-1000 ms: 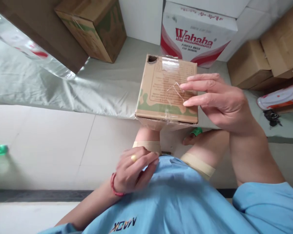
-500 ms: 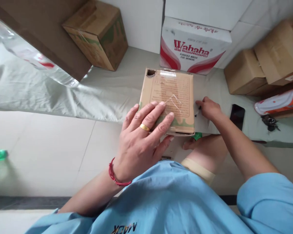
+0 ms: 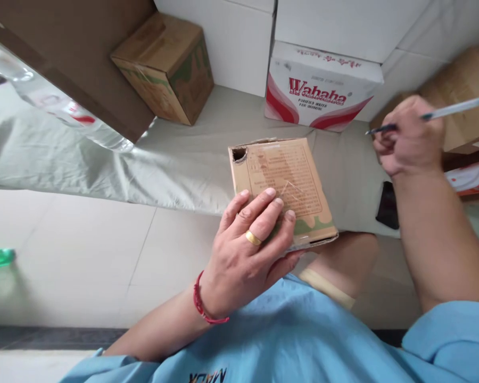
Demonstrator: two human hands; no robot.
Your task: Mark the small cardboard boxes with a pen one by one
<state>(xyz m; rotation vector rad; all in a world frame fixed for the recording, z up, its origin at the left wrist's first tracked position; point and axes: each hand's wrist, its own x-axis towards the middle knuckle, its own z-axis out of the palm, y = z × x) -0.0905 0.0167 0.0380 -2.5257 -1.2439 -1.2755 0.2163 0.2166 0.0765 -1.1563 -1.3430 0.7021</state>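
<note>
A small cardboard box [image 3: 271, 173] with brown print, a green drip pattern and a ragged hole in one corner sits at the bench's near edge. Across its top lie the fingers of my left hand [image 3: 251, 244], while the thumb is against the near side, so the hand grips that edge. Tape shines along the far edge of the top. To the right, my right hand [image 3: 413, 135] is raised in a fist around a pen [image 3: 451, 110]; the dark tip points left and the clear barrel sticks out to the right.
A white Wahaba-style water carton [image 3: 323, 88] stands against the wall. Left are another cardboard box [image 3: 167, 66], a brown panel [image 3: 75, 48] and a plastic bottle [image 3: 75, 114]. A phone [image 3: 388, 206], an orange-white package [image 3: 471, 175] and more cartons [image 3: 463, 106] are right.
My right hand has risen from the bench beside the box, moving right and away from it with the pen. The box has turned slightly under my left hand.
</note>
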